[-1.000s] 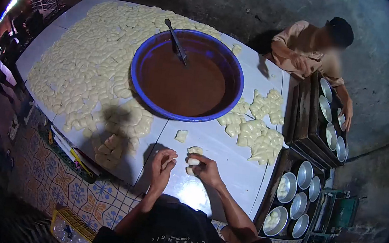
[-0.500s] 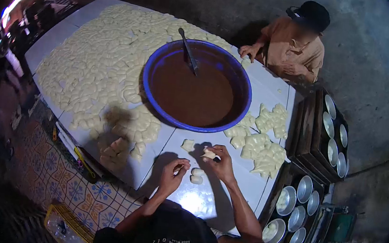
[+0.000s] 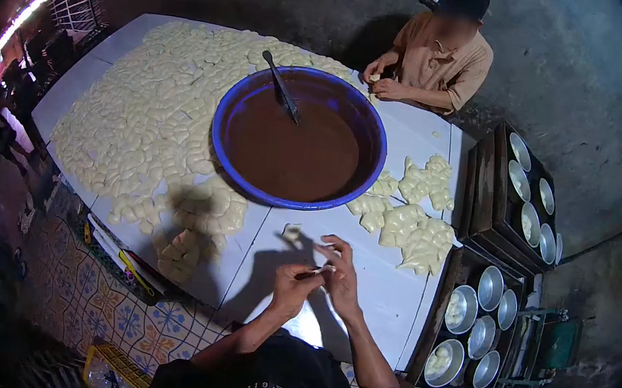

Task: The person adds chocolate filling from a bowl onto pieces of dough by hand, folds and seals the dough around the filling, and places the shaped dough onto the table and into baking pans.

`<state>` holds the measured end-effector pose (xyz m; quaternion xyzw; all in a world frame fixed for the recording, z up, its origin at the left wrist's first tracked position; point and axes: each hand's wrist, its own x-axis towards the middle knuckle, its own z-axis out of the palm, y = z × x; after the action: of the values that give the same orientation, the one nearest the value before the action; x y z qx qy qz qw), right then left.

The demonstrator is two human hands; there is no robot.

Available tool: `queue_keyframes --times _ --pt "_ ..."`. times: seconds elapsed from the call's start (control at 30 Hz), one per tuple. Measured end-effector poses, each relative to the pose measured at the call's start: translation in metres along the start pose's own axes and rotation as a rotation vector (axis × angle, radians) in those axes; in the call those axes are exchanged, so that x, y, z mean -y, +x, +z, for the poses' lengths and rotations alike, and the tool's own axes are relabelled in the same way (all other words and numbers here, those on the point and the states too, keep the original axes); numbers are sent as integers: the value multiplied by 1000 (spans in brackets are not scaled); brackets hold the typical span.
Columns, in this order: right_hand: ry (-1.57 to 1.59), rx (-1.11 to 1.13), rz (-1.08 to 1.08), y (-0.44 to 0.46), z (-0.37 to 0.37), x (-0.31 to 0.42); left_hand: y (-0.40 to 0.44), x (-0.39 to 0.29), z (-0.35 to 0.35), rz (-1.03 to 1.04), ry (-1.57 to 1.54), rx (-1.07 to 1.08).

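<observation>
My left hand (image 3: 293, 289) and my right hand (image 3: 341, 279) are close together above the near part of the table. A small whitish piece of dough (image 3: 324, 269) is between them, pinched by my left fingertips and held against my right hand, whose upper fingers are lifted and slightly blurred. A dark patch beside the left fingertips is too small to identify. Just beyond my hands, a single dough piece (image 3: 292, 231) lies on the white tabletop (image 3: 264, 246). A large blue basin (image 3: 217, 150) of brown paste (image 3: 293, 150) stands farther back, with a dark-handled utensil (image 3: 281, 85) in it.
Many flattened dough pieces (image 3: 137, 115) cover the table's left side. More dough (image 3: 420, 239) lies to the right. Crates hold round metal tins (image 3: 482, 337), some with dough inside. Across the table, a person in a tan shirt (image 3: 442, 68) handles dough with both hands.
My hands have come together, bringing the dough piece between them. The two small rolls seen between them earlier are now hidden. The person opposite has brought both hands together. The view has shifted.
</observation>
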<state>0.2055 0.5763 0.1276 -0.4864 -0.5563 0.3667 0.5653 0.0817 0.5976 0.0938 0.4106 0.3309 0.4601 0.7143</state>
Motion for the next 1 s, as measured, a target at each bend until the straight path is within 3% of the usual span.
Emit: queue_keyframes --times 0.03,0.07,0.13,0.2,0.27,0.33,0.37,0.4,0.43,0.47,0.53,0.57,0.6,0.67,0.7,0.73,0.8,0.83,0.9,0.93,1.0 --pt "-65 41 -63 -1 4 -3 -2 -5 2 -266 -639 45" --pt "-135 80 -127 -3 5 -7 -3 -8 -1 -376 -850 115" --pt "-212 135 -75 -2 -6 -14 -5 -12 3 -485 -823 109" --pt "305 172 143 2 -11 -13 11 -32 -7 -415 -1028 571" --pt "552 197 333 -12 -16 -46 37 -38 -5 -308 -848 780" --pt "516 240 322 -8 -17 -51 99 -30 -34 -179 -409 727" --pt "493 168 254 -3 -16 -50 127 -52 -25 -132 71 289" --pt "489 180 250 -1 -16 -49 153 -74 -14 46 434 188" --pt "484 122 288 0 -16 -48 167 -109 -1 6 964 132" --pt "480 59 323 0 -16 -49 192 -81 -9 205 1184 9" --pt "464 54 341 -1 -14 -49 199 -74 -19 82 1370 196" --pt "443 61 355 -3 -18 -51 199 -110 -10 -238 1468 494" --pt "426 60 370 -4 -20 -54 195 -122 -3 -233 1479 511" --pt "485 -18 346 -7 -20 -60 175 -125 5 -194 1544 333" --pt "517 -49 343 -13 -19 -64 160 -126 5 -43 1549 296" --pt "546 -72 330 -11 -16 -65 150 -122 3 -32 1496 294" --pt "494 -160 355 -9 -8 -65 119 -107 -1 412 1336 177" --pt "705 -168 402 -6 -5 -63 109 -98 -5 407 1336 189" --pt "1014 -182 530 -4 1 -60 89 -74 -18 -60 286 142" --pt "1194 -93 596 -11 -1 -71 79 -64 -23 -304 -10 218" --pt "1173 -110 576 -16 3 -75 59 -61 -12 -410 -163 150"
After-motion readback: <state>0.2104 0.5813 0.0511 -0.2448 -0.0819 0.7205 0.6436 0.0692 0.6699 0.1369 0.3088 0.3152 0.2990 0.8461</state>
